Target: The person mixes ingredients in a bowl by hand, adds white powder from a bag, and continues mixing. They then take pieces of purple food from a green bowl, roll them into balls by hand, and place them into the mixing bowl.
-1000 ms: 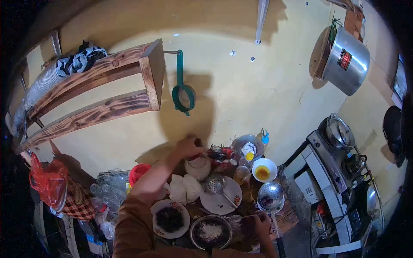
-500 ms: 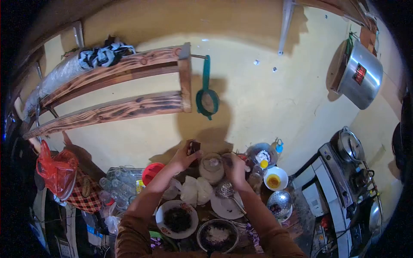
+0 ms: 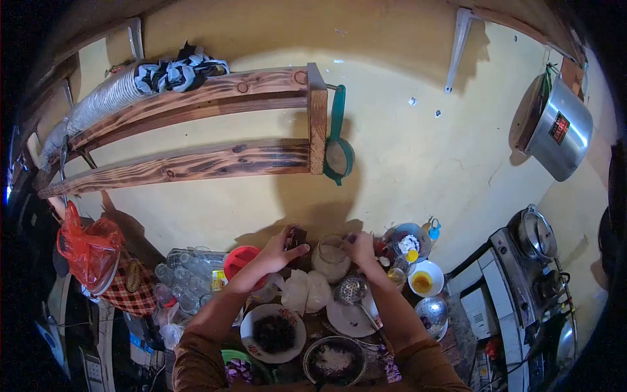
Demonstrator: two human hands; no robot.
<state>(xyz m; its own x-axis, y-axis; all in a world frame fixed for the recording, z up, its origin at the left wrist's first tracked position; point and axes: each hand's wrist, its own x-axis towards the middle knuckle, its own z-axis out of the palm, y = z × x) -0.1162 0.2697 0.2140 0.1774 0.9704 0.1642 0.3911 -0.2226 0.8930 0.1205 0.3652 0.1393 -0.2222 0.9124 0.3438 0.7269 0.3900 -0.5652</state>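
My left hand (image 3: 282, 251) is closed round a small dark-brown packet (image 3: 296, 235), held up near the wall with the thumb stretched along it. My right hand (image 3: 360, 249) has its fingers drawn together beside the rim of a glass jar (image 3: 331, 260) of whitish contents; what they hold is too small to make out. The jar stands between both hands. White plastic bags (image 3: 307, 292) lie in front of it. Close below the right hand, a perforated skimmer (image 3: 353, 289) rests on a white plate (image 3: 341, 320).
Nearer me are a plate of dark shreds (image 3: 273, 333) and a bowl with pale powder (image 3: 334, 360). Glasses (image 3: 186, 281) and a red container (image 3: 241, 262) stand left. At right are a bowl of yellow liquid (image 3: 426, 279) and a stove (image 3: 513, 261). A wooden shelf (image 3: 196, 163) overhangs the left.
The view has shifted, so the shelf and table things appear farther right. My right hand's fingers have drawn together beside the jar's rim. My left hand still holds the packet.
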